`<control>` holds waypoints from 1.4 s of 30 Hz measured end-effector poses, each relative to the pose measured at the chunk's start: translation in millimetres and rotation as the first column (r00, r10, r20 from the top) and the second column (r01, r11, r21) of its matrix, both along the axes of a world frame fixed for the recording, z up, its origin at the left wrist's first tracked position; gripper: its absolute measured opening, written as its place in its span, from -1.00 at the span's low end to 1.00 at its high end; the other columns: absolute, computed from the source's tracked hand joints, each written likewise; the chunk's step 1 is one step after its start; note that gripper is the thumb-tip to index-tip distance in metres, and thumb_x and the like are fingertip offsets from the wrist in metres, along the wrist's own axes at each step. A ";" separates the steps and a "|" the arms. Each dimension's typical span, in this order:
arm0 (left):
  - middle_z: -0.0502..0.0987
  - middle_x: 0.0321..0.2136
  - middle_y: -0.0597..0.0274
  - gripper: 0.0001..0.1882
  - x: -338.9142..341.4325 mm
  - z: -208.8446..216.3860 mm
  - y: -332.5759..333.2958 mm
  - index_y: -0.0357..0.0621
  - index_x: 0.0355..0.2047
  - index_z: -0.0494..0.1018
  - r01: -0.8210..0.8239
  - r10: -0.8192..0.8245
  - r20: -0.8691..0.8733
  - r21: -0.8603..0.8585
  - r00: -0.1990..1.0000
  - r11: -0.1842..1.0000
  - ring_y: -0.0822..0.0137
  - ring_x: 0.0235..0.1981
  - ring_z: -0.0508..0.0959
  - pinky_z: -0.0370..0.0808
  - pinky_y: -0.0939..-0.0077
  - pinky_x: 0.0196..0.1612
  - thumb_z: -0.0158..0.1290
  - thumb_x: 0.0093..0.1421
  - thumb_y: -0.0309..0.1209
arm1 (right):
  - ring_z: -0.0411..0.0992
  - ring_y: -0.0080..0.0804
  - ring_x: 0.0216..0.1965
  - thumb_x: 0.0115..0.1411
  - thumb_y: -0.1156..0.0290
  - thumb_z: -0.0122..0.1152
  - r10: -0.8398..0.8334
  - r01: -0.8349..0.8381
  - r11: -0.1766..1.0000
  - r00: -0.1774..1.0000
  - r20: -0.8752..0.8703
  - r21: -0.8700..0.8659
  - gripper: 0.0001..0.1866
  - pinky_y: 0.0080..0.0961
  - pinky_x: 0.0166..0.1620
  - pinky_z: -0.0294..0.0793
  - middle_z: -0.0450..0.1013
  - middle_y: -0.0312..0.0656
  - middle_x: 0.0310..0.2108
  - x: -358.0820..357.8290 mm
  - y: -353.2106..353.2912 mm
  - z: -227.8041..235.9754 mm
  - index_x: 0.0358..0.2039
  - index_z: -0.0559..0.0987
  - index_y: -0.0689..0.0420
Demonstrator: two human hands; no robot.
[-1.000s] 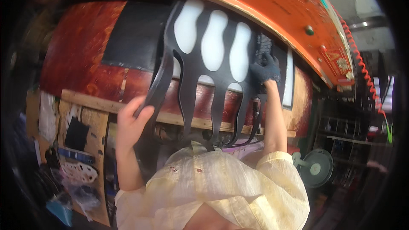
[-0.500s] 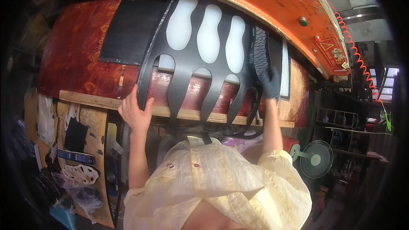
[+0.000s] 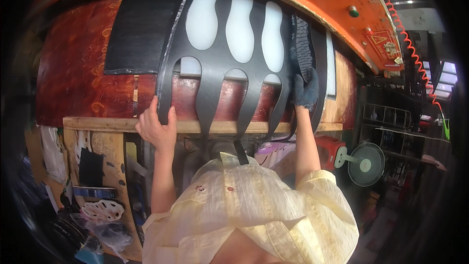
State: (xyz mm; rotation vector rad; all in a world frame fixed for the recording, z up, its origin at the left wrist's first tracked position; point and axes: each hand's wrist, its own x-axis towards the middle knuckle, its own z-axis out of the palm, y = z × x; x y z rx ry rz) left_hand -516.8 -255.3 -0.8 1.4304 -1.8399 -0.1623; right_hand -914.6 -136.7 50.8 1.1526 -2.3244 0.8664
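Observation:
A black sheet (image 3: 207,68) with sole-shaped cutouts and long curved strips lies over the bench, its strips hanging toward me. White (image 3: 239,24) shows through the cutouts. My bare left hand (image 3: 159,123) rests at the sheet's left strip, index finger and thumb apart on either side of it. On the right, my right hand (image 3: 306,90) wears a dark glove. Its thumb and fingers close around the near end of a dark treaded sole (image 3: 303,44), which lies along the sheet. The glove partly hides that end.
An orange machine beam (image 3: 312,0) arches across the far side of the reddish bench (image 3: 73,68). A wooden batten (image 3: 107,124) edges its front. Another black sheet (image 3: 137,34) lies left. A fan (image 3: 365,165) stands at right; a red coiled hose (image 3: 413,54) hangs beyond.
My gloved right hand has closed on the near end of the treaded sole. My left hand stays at the left strip. The whole view has shifted slightly.

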 end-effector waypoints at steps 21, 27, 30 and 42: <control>0.47 -0.08 0.26 -0.49 -51.9 -32.3 -105.2 0.09 0.10 0.40 0.115 -0.115 0.121 0.007 0.986 0.993 0.21 -0.01 0.42 0.22 0.23 0.00 0.11 0.14 -0.13 | 0.34 -0.17 0.15 0.20 0.19 0.14 0.121 -0.003 0.984 0.745 0.656 -0.179 -0.39 -0.40 0.16 0.32 0.36 0.00 0.15 -86.7 -74.8 32.0 0.18 0.34 0.26; 0.29 0.17 0.13 -0.37 -80.9 -12.8 -123.6 0.04 0.19 0.30 0.077 -0.071 0.208 -0.021 0.975 0.997 0.04 0.19 0.25 0.15 0.03 0.13 0.13 0.12 -0.12 | 0.51 -0.29 -0.22 0.21 0.28 0.12 0.166 0.221 0.914 0.560 0.811 -0.340 -0.72 -0.40 -0.15 0.47 0.57 -0.17 -0.25 -114.6 -73.2 69.5 -0.26 0.57 0.26; 0.23 0.25 0.12 -0.31 -104.6 -8.6 -107.7 -0.01 0.21 0.27 0.203 -0.204 0.252 0.030 0.946 0.979 0.05 0.28 0.16 0.09 -0.01 0.21 0.15 0.09 -0.09 | 0.47 -0.43 -0.45 0.16 0.24 0.10 0.070 0.129 0.952 0.791 0.608 -0.278 -0.72 -0.46 -0.35 0.43 0.53 -0.21 -0.46 -135.8 -102.2 111.9 -0.42 0.59 0.21; 0.23 0.27 0.22 -0.31 -171.0 -19.8 -138.8 -0.08 0.30 0.14 0.275 -0.342 0.298 0.243 0.891 0.930 0.16 0.36 0.08 0.15 0.14 0.20 0.03 0.22 -0.10 | 0.47 -0.03 -0.38 0.25 0.17 -0.11 0.035 -0.078 0.906 0.993 0.111 0.416 -0.65 -0.16 -0.27 0.40 0.49 0.03 -0.43 -119.9 6.0 -21.5 -0.39 0.61 0.08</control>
